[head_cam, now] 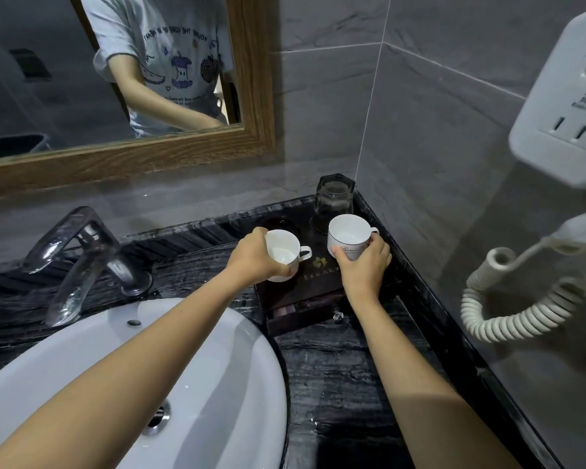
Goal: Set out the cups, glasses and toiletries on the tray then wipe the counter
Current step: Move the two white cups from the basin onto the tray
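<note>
- The left hand (256,257) grips a white cup (285,253) by its left side, holding it tilted over the near left corner of the dark tray (318,282); its handle points right.
- The right hand (364,262) wraps around a second white cup (349,236) at the right part of the tray; whether this cup touches the tray cannot be told.
- A clear glass (334,201) stands upright at the tray's far right corner, just behind the second cup.
- The tray sits on the dark marbled counter (335,367), in the far right corner by the grey tiled walls.
- A white sink (217,350) and chrome faucet (82,258) lie to the left.
</note>
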The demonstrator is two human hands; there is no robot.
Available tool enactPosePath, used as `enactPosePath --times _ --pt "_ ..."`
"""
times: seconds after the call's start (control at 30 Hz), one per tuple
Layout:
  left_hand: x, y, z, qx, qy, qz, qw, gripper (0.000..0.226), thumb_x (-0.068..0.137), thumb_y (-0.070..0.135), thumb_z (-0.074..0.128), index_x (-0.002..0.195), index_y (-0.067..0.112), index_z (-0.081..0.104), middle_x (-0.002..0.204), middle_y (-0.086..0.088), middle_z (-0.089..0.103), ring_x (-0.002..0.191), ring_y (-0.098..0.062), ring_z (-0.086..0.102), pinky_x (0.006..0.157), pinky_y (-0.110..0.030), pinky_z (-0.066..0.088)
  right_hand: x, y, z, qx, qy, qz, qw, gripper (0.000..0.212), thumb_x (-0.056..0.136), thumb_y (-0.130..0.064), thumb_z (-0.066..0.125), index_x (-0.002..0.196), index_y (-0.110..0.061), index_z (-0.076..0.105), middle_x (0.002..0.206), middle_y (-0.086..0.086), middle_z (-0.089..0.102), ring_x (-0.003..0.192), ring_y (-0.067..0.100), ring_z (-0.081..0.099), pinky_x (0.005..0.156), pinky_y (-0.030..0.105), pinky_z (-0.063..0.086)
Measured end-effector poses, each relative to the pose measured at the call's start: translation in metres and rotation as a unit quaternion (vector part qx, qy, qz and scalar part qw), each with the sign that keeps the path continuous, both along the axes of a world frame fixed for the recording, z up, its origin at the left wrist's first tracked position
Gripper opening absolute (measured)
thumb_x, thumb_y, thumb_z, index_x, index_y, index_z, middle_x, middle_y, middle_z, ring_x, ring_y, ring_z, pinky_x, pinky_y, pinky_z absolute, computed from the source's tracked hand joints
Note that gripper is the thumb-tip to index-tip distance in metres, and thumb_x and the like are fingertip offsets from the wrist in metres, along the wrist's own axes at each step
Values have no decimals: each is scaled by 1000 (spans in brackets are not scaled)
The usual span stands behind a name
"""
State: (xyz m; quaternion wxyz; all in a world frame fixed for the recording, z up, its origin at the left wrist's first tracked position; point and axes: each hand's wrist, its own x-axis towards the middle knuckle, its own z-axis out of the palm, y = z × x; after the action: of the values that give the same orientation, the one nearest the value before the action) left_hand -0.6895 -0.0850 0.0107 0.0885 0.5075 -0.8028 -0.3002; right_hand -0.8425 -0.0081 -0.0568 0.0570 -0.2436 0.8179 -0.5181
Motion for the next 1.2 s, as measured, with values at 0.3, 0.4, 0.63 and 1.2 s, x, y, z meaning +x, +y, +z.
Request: enactPosePath --times 0.3,0.4,0.63,1.2 --pt "-9 1 -7 1 -6 7 1000 85 63 36 79 130 4 37 124 -12 54 112 -28 52 81 -35 46 -2 3 -2 4 12 19 1000 75 72 -20 78 132 1 39 135 19 43 129 32 32 105 39 32" --pt "-12 0 -7 -2 -11 7 1000 84 64 37 78 129 3 37 125 -12 54 113 -29 51 82 -35 45 -3 4 -4 4 12 25 1000 74 71 -18 78 132 0 39 135 19 42 130 32 32 106 41 33" --pt "-19 -4 -7 -1 -24 4 1000 83 65 36 78 129 3 37 126 -14 54 115 -31 51 85 -37 45 -1 3 -4 2 15 22 1000 74 72 -16 77 133 0 39 136 18 42 130 31 31 108 40 32" --pt "-32 -6 -12 -7 -21 -9 1000 83 63 40 78 127 3 39 126 -13 53 114 -30 51 82 -36 44 0 4 -5 5 20 34 999 71 73 -15 76 132 0 39 136 17 41 130 31 31 107 36 30"
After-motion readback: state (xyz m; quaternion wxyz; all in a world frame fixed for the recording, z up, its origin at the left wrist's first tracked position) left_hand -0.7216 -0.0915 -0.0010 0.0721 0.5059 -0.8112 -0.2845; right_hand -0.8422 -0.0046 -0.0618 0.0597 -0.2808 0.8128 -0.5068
